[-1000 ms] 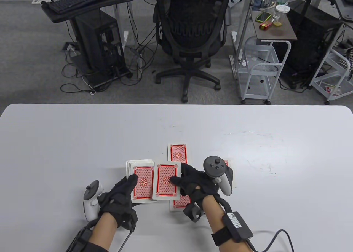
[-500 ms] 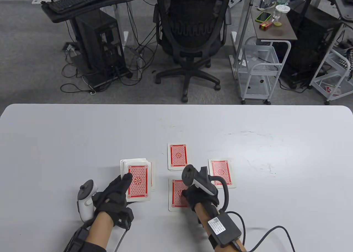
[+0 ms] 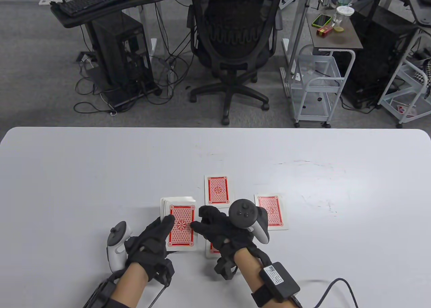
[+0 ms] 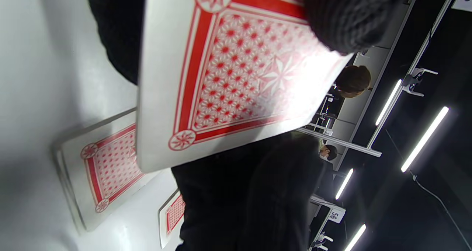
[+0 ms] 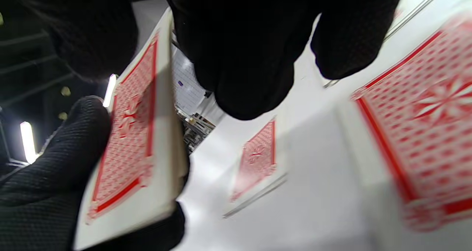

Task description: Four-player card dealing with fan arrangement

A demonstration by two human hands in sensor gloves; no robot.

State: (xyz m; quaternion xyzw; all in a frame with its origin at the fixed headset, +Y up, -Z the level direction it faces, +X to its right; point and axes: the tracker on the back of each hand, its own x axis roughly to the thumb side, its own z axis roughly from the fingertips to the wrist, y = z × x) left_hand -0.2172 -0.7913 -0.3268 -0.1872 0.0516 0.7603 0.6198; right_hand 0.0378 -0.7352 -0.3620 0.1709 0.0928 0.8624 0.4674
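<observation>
Table view: left hand (image 3: pixel 148 244) grips deck (image 3: pixel 180 227), long axis toward table's far edge; right hand (image 3: pixel 219 228) nearer, fingertips (image 3: pixel 195 225) touching deck's right edge, seemingly not yet pinching.

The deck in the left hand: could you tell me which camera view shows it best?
The table view: the whole deck shows there, red back up, held by the left hand, with the right hand reaching its edge. The left wrist view crops its top card; the right wrist view shows it edge-on and blurred.
</observation>
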